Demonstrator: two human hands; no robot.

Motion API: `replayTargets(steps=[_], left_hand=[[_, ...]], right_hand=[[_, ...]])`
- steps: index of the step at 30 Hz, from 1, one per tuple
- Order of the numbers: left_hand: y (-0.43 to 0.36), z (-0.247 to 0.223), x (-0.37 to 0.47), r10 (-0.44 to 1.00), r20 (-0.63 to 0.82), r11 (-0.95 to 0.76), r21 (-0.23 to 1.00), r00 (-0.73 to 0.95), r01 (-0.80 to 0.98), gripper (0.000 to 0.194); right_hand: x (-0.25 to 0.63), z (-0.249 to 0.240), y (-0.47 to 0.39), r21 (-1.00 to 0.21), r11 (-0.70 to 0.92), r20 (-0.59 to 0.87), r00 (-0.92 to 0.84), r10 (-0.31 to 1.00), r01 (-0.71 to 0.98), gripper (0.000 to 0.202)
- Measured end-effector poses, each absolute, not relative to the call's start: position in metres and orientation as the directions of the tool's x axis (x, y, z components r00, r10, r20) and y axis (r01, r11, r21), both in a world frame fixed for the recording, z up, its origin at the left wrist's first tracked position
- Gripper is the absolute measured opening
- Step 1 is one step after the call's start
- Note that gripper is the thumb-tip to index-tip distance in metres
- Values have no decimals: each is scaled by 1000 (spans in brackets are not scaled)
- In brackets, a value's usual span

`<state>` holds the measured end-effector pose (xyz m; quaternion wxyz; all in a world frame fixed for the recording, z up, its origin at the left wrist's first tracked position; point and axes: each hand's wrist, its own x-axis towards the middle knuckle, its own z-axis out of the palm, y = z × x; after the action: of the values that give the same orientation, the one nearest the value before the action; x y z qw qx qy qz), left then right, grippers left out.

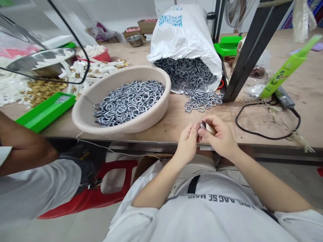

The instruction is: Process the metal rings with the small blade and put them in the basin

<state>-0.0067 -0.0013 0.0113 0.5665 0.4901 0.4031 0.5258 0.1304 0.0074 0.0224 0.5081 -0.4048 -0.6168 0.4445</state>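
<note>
Close together at the table's front edge are both my hands. My left hand [188, 139] pinches a small metal ring [201, 125] between thumb and fingertips. My right hand [220, 136] is closed around a dark-tipped tool [205, 125] with a pale body, its tip touching the ring. Left of my hands, a beige basin [83, 125] holds a heap of grey metal rings [131, 102]. Behind them a white sack [181, 38] lies on its side, with more rings [202, 99] spilling from its mouth onto the table.
A green tray [45, 111], a steel bowl [50, 62] and white pieces lie at the left. Beside me a person's arm [27, 144] rests near the table edge. To the right stand a dark metal post [252, 50] and a black cable [267, 137].
</note>
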Motion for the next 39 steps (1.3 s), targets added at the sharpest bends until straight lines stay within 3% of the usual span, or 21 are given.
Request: replayTargets(steps=[5, 10, 16, 22, 26, 30, 33, 36, 39], left_hand=[[-6, 17, -3, 980, -96, 164, 880, 172, -445, 48], [-6, 22, 0, 975, -196, 219, 811, 100, -543, 48], [-8, 23, 3, 976, -205, 209, 793, 72, -572, 45], [-11, 24, 3, 970, -231, 229, 775, 74, -589, 44], [-11, 24, 1, 970, -221, 239, 775, 103, -585, 46], [-9, 20, -2, 971, -190, 241, 800, 149, -549, 49], [-14, 16, -4, 969, -145, 225, 850, 201, -475, 50], [-20, 21, -18, 965, -75, 160, 929, 252, -334, 49], [-9, 46, -59, 985, 168, -168, 986, -31, 16, 44]], right_hand=[[137, 26, 13, -909, 324, 282, -187, 941, 262, 36], [136, 36, -7, -660, 512, 350, -378, 857, 549, 37], [134, 37, -11, -482, 555, 382, -408, 829, 678, 36], [137, 40, -7, -476, 561, 359, -433, 827, 677, 38], [137, 44, -8, -569, 550, 316, -455, 832, 611, 37], [134, 36, -5, -749, 454, 242, -439, 865, 482, 41], [138, 24, 15, -779, 360, 251, -271, 929, 514, 47], [150, 17, 52, -698, 225, 284, -26, 958, 679, 49], [155, 16, 87, -487, 211, 238, -104, 966, 847, 41]])
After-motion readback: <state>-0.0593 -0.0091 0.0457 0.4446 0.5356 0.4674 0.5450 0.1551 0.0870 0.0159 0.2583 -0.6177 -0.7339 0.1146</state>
